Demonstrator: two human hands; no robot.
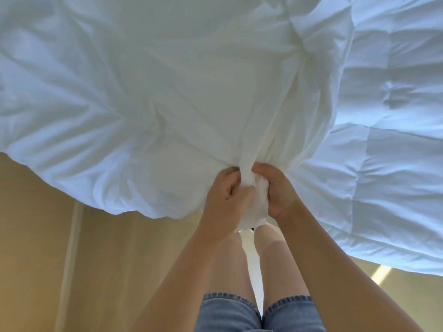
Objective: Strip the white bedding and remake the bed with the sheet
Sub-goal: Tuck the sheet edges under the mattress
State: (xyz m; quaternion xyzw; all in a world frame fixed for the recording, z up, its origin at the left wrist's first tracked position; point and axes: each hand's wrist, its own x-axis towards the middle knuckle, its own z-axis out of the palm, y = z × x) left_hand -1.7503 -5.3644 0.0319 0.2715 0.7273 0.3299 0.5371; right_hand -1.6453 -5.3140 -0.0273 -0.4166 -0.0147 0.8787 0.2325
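The white sheet [191,104] is bunched at its near edge and spreads away over the bed. Its gathered neck is gripped by both fists, left hand [225,197] and right hand [278,190] curled tight round it side by side. A loose tail hangs between the legs above the denim shorts [230,312]. The quilted duvet [395,140] droops toward the floor [48,236] on the right, possibly caught in the sheet. A hard pull could drag it down, or the tail could trip a foot. No label or writing is legible.
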